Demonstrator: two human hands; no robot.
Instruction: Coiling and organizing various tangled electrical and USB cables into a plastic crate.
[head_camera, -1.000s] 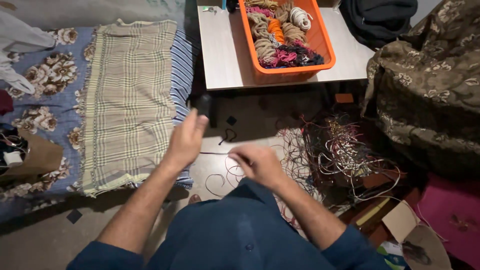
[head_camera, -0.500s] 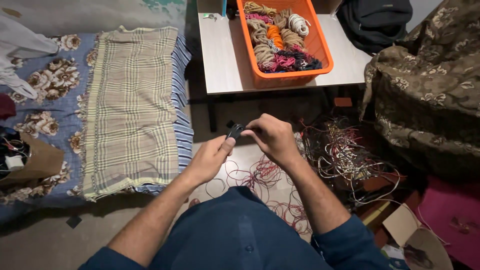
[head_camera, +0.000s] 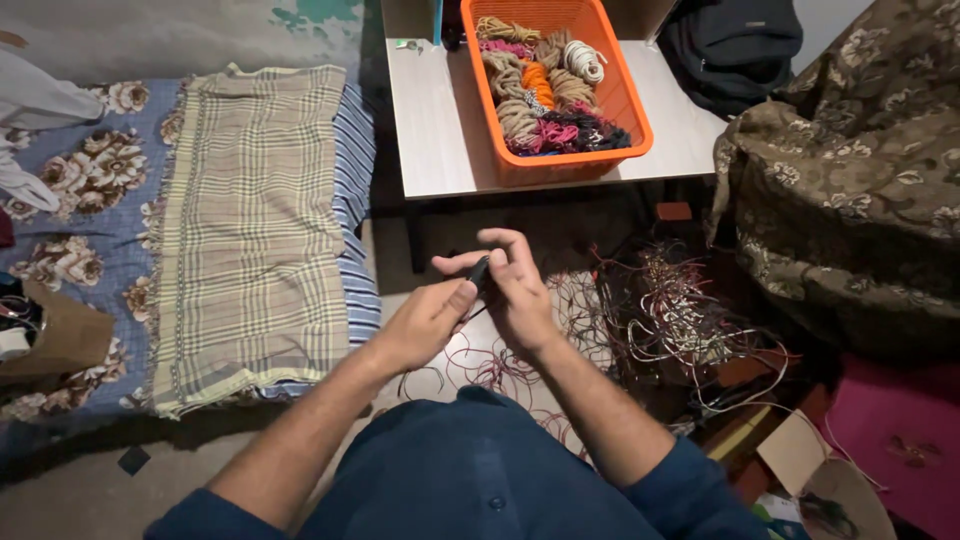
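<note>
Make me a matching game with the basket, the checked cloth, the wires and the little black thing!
Things:
1. orange basket
2. checked cloth
3. loose wires
4. small black thing

Places:
A. spread flat on the flowery bedding
B. pinched between the left hand and right hand
C. on the low table, full of coiled cords
D. in a tangle on the floor, right of the hands

Pairs: 1-C, 2-A, 3-D, 4-B

Open brown cardboard box (head_camera: 830, 480) at lower right; brown paper bag (head_camera: 60, 335) at far left
</note>
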